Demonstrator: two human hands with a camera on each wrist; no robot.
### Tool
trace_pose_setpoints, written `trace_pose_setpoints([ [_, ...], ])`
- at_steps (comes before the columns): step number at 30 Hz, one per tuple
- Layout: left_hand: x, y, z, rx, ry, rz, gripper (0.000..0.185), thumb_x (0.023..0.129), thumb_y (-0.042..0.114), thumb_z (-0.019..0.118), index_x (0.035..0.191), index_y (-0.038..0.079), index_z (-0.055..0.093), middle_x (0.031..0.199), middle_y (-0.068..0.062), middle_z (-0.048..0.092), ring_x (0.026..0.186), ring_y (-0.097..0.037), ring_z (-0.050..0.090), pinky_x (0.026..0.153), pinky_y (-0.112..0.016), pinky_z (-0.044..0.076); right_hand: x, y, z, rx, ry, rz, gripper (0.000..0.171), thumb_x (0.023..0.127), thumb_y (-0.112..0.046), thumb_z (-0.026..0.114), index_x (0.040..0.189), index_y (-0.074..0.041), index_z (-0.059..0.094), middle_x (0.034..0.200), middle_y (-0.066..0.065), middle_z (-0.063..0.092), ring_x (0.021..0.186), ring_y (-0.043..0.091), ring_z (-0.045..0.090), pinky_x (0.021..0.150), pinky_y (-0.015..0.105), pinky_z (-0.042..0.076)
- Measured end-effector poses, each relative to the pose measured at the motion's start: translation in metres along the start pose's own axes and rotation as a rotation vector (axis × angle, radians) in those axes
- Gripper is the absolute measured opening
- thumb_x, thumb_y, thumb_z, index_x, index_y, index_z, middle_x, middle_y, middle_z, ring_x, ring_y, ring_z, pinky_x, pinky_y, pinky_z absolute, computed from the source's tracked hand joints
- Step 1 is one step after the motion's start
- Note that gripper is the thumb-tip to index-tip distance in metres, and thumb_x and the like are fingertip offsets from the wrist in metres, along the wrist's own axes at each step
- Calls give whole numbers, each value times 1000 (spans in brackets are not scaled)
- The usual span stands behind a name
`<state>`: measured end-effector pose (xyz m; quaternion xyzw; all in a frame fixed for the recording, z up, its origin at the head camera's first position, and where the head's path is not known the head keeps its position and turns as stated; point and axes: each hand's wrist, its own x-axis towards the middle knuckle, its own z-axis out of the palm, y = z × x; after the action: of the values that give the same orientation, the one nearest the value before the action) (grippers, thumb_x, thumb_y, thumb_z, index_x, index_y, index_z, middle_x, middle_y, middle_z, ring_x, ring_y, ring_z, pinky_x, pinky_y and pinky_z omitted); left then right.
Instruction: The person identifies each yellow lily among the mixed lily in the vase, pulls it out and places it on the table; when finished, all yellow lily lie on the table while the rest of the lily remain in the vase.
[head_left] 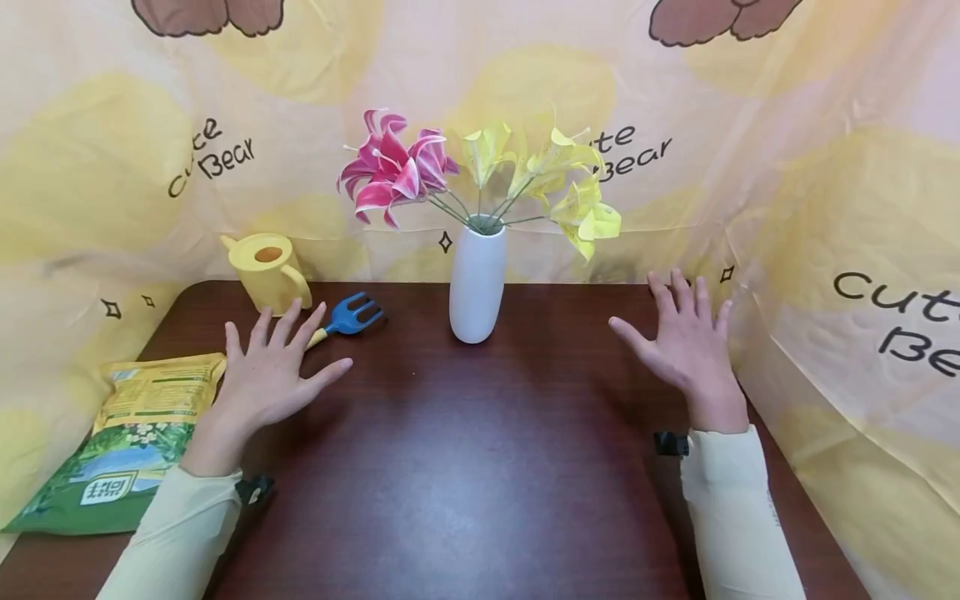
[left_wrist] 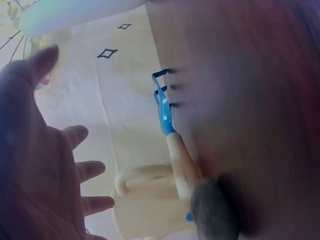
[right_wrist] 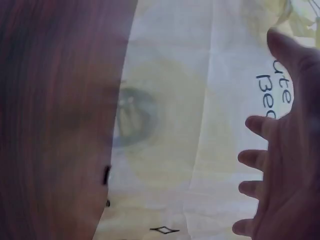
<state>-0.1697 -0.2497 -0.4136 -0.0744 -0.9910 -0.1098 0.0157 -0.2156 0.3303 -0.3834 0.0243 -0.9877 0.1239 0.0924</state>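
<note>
Fingers spread, my left hand (head_left: 266, 375) hovers over the left side of the table, empty. Just past its fingertips lies a small garden fork (head_left: 352, 315) with blue tines and a pale yellow handle. Behind that stands a yellow watering can (head_left: 266, 271). The left wrist view also has a dark grey rounded thing (left_wrist: 215, 210) by the fork's handle. My right hand (head_left: 686, 342) is likewise spread and empty, above the right side near the back edge. Between the hands, toward the back, a white vase (head_left: 477, 287) stands upright with pink lilies (head_left: 393, 167) and yellow lilies (head_left: 558, 167).
A green and yellow printed bag (head_left: 142, 442) lies at the left edge, partly behind my left forearm. The dark brown table (head_left: 480, 467) is bordered at the back and sides by a hanging patterned cloth (head_left: 862, 250).
</note>
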Motion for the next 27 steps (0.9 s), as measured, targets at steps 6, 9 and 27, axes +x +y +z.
trace_pose_setpoints([
  [6,11,24,14,-167,163,159,82,103,59,74,169,16,50,172,-21,50,159,-50,45,125,-78,35,-14,-35,-19,280,278,-139,61,108,-40,74,158,-7,61,161,24,61,151,49,51,125,69,38],
  [9,28,49,20,-319,212,240,64,104,44,80,157,11,64,160,-17,64,151,-43,57,120,-66,49,-20,-66,-18,469,405,-255,33,104,-16,81,136,-5,78,133,18,80,124,33,72,110,38,54],
  [27,128,145,87,-1216,86,21,79,99,33,89,166,18,52,159,-15,63,140,-41,69,118,-60,56,55,-217,59,1663,542,165,21,99,-6,86,118,1,83,100,-7,83,97,10,76,95,29,63],
])
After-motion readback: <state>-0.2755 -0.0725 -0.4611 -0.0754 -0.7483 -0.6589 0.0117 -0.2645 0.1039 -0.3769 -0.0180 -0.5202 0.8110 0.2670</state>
